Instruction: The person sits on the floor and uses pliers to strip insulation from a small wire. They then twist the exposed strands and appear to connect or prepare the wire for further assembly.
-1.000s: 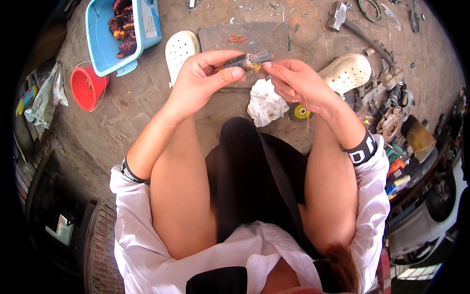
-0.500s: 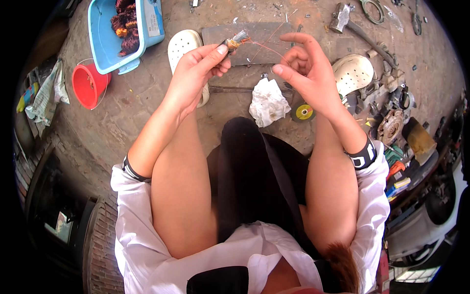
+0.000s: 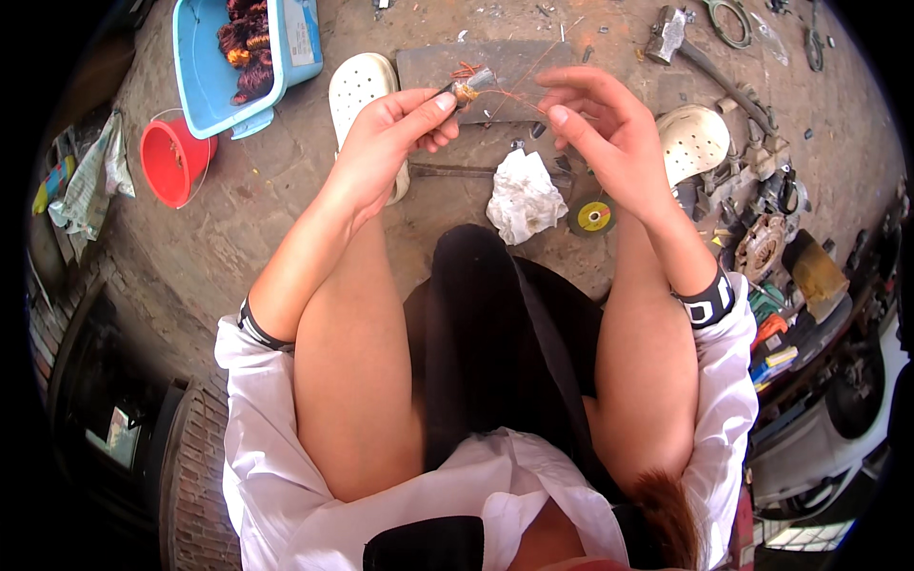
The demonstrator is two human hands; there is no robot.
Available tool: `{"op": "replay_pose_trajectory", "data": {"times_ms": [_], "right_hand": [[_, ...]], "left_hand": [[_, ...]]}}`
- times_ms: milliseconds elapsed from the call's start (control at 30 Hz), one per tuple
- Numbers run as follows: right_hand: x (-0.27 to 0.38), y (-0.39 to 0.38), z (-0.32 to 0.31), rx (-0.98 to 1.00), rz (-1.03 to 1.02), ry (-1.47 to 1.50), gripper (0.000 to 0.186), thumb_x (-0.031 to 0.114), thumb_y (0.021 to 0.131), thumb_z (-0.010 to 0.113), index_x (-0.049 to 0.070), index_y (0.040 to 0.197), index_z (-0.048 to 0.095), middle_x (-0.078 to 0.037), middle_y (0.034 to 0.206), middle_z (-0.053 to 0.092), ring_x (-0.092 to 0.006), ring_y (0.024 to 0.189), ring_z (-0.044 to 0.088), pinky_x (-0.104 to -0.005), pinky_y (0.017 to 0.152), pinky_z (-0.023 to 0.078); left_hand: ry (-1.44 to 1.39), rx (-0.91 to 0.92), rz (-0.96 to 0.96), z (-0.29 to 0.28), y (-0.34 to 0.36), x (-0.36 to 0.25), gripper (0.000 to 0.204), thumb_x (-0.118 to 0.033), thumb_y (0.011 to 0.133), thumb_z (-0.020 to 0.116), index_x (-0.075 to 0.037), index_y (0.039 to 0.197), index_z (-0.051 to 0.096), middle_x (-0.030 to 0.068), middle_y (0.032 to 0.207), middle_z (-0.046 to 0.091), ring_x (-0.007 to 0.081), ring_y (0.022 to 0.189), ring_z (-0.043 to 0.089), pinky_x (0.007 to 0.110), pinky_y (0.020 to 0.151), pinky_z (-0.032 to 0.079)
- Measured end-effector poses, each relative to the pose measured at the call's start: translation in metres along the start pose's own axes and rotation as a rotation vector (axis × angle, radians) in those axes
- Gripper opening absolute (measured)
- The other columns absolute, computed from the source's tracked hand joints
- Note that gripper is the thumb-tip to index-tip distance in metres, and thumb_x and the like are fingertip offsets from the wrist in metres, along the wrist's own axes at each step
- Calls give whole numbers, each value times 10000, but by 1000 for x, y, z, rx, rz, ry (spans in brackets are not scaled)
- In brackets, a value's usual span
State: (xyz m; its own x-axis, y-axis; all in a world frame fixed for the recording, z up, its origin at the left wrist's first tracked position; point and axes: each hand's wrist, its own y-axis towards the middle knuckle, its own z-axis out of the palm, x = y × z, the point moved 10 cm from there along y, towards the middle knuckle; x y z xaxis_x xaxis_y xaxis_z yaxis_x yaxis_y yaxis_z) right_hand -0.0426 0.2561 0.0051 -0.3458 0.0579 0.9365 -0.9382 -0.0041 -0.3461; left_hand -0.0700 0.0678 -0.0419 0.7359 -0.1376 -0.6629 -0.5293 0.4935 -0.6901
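My left hand (image 3: 395,128) pinches a short dark cylindrical piece (image 3: 466,90) between thumb and fingers. Copper-coloured wire is wrapped round it and a grey metal end sticks out at the upper right. Its lower part is hidden in my grip. From it a thin copper wire (image 3: 511,95) runs across to my right hand (image 3: 609,133), whose thumb and bent fingers close on the strand. Both hands are raised over a flat dark metal plate (image 3: 428,71) on the floor.
A blue tub (image 3: 278,86) of copper coils and a red bucket (image 3: 162,162) stand at the left. White crumpled cloth (image 3: 524,200) lies beside a cutting disc (image 3: 578,224). A hammer (image 3: 705,62) rests at the upper right, above several metal parts (image 3: 762,243).
The piece in my left hand has shifted slightly right, and its loose wire ends now show above it. My right hand's raised forefinger has bent inward, and the wire between the hands is shorter.
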Motion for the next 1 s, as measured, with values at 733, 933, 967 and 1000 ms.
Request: {"op": "replay_pose_trajectory", "data": {"times_ms": [733, 933, 967, 1000], "right_hand": [[-54, -12, 31, 348, 544, 169, 301, 295, 1009, 515, 17, 937, 604, -41, 715, 598, -41, 547, 480, -187, 487, 378], [45, -5, -2, -188, -477, -651, 195, 117, 825, 704, 62, 999, 635, -42, 971, 610, -201, 891, 569, -336, 764, 470], [60, -11, 11, -161, -631, -792, 217, 122, 788, 728, 88, 983, 640, -33, 958, 602, -219, 867, 569, -344, 751, 465], [65, -14, 30, -47, -714, -804, 256, 109, 720, 721, 128, 965, 650, -13, 929, 577, -234, 875, 564, -358, 744, 466]], "left_hand": [[-221, 255, 50, 36, -2, -11, 333, -278, 1033, 464, 24, 1153, 533, 106, 932, 652, 166, 744, 666, 259, 655, 545], [-106, 123, 7, 24, -1, -7, 316, -266, 1032, 460, 28, 1117, 541, 113, 850, 659, 166, 697, 678, 256, 620, 559], [-110, 119, -8, 23, -2, -5, 317, -265, 1031, 462, 30, 1116, 542, 115, 838, 659, 167, 692, 680, 259, 616, 561], [-118, 133, -18, 26, -2, -4, 320, -266, 1031, 463, 33, 1117, 543, 118, 839, 661, 168, 676, 677, 262, 607, 561]]}}
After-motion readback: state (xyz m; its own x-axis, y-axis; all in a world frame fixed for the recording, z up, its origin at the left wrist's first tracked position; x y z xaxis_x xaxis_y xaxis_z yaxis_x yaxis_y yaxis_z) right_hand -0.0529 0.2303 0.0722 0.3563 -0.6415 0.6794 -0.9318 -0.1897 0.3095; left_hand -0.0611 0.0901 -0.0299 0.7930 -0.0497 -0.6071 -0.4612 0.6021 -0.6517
